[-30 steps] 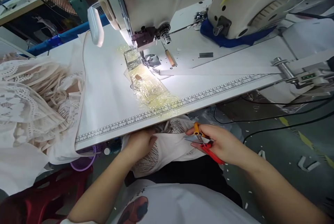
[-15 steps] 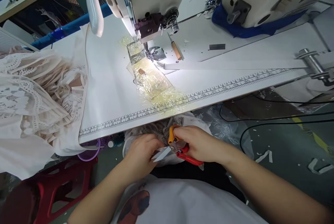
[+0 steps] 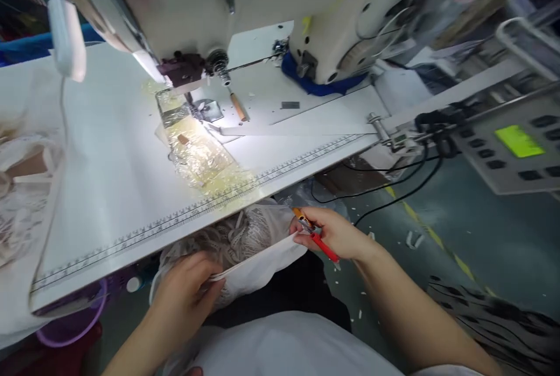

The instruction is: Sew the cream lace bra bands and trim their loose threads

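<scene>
Left grip (image 3: pixel 188 287) pinches white fabric (image 3: pixel 266 268), long edge rising rightward; right grip (image 3: pixel 338 231) holds scissors (image 3: pixel 324 246).

A white top (image 3: pixel 284 344) is worn with black clothing (image 3: pixel 301 294) below it.

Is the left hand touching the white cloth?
Touching. The head view shows it: the left hand pinches the edge of the white cloth between its thumb and fingers.
</scene>
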Demonstrator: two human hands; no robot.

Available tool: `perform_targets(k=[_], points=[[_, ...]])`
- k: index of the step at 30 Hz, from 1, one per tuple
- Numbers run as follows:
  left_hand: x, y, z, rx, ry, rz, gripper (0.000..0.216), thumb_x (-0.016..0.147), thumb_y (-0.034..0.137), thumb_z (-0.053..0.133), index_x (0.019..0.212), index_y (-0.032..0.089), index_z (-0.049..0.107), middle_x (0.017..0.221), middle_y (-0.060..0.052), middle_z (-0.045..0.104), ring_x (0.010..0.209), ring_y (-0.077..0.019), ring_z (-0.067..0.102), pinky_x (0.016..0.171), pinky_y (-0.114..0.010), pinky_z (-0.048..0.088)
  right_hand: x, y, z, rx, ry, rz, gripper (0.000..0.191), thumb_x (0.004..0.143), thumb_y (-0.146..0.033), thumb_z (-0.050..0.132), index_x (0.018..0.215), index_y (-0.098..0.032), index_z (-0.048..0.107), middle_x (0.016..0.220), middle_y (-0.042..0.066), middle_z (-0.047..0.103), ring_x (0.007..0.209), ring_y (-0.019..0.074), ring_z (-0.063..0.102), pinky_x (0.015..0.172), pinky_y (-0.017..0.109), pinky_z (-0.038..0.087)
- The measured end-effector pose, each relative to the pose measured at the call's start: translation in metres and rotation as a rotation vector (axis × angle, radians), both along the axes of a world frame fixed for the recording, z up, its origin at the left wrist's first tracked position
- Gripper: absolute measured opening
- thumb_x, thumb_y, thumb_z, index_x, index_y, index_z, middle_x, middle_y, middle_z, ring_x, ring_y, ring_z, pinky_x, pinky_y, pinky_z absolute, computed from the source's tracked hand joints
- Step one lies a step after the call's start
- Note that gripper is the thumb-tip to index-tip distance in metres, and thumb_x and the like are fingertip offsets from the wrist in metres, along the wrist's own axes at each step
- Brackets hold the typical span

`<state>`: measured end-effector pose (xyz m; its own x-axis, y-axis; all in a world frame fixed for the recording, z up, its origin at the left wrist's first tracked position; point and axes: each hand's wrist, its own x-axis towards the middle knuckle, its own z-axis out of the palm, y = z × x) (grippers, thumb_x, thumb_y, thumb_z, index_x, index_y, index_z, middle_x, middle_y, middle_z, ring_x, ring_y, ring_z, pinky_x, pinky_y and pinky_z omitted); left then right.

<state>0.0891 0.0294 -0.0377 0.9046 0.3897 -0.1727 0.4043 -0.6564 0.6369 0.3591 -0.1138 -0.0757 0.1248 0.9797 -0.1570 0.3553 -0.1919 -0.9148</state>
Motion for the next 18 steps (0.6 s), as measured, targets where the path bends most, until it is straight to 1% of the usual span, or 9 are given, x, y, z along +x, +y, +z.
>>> perform_targets(k=[3,6,9,12,14,18], points=[[-0.001,-0.001,-0.002,0.008,-0.021,0.029,0.017,0.089,0.027,0.045,0.079,0.022,0.059,0.072,0.0,0.058,0.067,-0.015,0.057,0.058,-0.023,0.043,0.003,-0.01,-0.006,0.044,0.051,-0.084,0.01,0.078,-0.027,0.06,0.079,-0.02,0.053,0.077,0.001,0.061,0.066,0.015,0.054,0.059,0.026,0.044],[-0.002,-0.004,-0.002,0.007,-0.038,0.084,0.017,0.088,0.031,0.047,0.079,0.024,0.059,0.071,0.002,0.057,0.065,-0.0139,0.057,0.057,-0.022,0.043,0.0,-0.013,-0.01,0.123,0.111,-0.158,0.014,0.079,-0.029,0.06,0.081,-0.022,0.049,0.082,0.004,0.062,0.072,0.0172,0.057,0.063,0.03,0.046],[-0.004,-0.007,-0.002,0.017,-0.084,0.104,0.016,0.088,0.034,0.049,0.08,0.025,0.059,0.072,0.002,0.059,0.066,-0.0136,0.058,0.058,-0.021,0.044,-0.005,-0.013,-0.007,0.207,0.166,-0.201,0.017,0.08,-0.031,0.06,0.081,-0.022,0.044,0.083,0.005,0.061,0.074,0.0175,0.057,0.066,0.032,0.047],[-0.007,-0.007,-0.004,0.082,-0.117,0.117,0.016,0.086,0.038,0.051,0.082,0.025,0.06,0.074,0.002,0.061,0.067,-0.0147,0.06,0.06,-0.021,0.046,-0.009,-0.013,0.0,0.255,0.2,-0.222,0.017,0.082,-0.031,0.058,0.081,-0.023,0.042,0.082,0.005,0.058,0.075,0.0172,0.056,0.067,0.033,0.047],[-0.009,-0.006,-0.006,0.161,-0.109,0.097,0.016,0.085,0.04,0.053,0.084,0.025,0.06,0.073,0.002,0.063,0.067,-0.0153,0.061,0.059,-0.022,0.047,-0.01,-0.015,0.004,0.263,0.211,-0.22,0.017,0.082,-0.03,0.057,0.08,-0.023,0.042,0.08,0.003,0.057,0.075,0.017,0.055,0.068,0.033,0.047],[-0.012,-0.004,-0.008,0.297,-0.079,0.002,0.012,0.086,0.033,0.053,0.081,0.024,0.058,0.069,0.003,0.063,0.062,-0.0145,0.061,0.056,-0.022,0.048,-0.008,-0.02,0.006,0.24,0.199,-0.177,0.017,0.079,-0.028,0.061,0.08,-0.023,0.044,0.079,0.002,0.054,0.072,0.0159,0.054,0.065,0.03,0.046]])
